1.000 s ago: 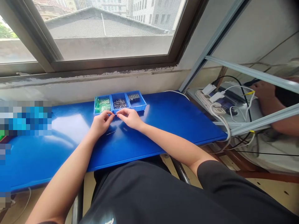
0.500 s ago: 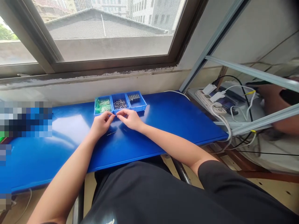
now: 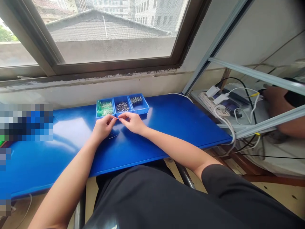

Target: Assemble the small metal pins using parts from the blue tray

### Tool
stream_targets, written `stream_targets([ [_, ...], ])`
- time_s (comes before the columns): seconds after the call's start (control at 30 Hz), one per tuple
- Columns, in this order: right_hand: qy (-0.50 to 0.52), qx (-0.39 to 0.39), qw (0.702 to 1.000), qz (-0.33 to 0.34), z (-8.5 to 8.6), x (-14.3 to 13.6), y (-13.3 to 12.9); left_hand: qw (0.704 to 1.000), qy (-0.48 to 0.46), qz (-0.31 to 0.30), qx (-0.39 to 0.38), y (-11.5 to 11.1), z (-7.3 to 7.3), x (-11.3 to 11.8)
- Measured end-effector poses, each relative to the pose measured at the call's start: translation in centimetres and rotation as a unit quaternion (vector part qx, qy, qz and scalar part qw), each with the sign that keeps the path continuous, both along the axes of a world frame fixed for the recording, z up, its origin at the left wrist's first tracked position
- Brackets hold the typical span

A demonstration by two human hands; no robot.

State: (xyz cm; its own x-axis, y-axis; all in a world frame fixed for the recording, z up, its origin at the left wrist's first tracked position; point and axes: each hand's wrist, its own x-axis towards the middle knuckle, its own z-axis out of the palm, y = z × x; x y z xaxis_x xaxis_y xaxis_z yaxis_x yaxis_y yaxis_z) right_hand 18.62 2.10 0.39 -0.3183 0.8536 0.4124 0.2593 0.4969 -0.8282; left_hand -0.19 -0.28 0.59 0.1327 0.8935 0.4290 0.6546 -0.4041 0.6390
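Note:
Thumb and fingers of my left hand [image 3: 104, 126] are pinched together just in front of the parts bins. Facing it, my right hand [image 3: 131, 122] pinches too, the fingertips close to those of the left. A tiny thin piece [image 3: 118, 118] spans the small gap between them; its kind is too small to make out. Beneath the hands, a slim metal pin-like piece [image 3: 113, 137] lies on the blue table [image 3: 133, 149]. Just behind stand three joined blue bins: a left bin [image 3: 97, 109] with green bags of small pieces, a middle bin [image 3: 115, 108] of metal pins, and a right bin [image 3: 143, 110] with small metal cylinders.
A window [image 3: 114, 60] runs behind the table. At the right stands a metal frame [image 3: 257, 74], with a power strip [image 3: 216, 108] and white cables [image 3: 230, 127] beside the table's end. Another person's arm [image 3: 276, 101] shows beyond it. Blurred items sit at the far left.
Almost nothing differs. Both hands keep their pinch in the same place, with only a very slight shift of the right fingers. The other person's arm at the far right has moved a little.

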Motion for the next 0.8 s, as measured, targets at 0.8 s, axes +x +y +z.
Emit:
stream_targets([
  [0.8, -0.023, -0.001, 1.0, 0.007, 0.1, 0.03, -0.03, 1.0, 0.005, -0.001, -0.003, 0.03, 0.02, -0.02],
])
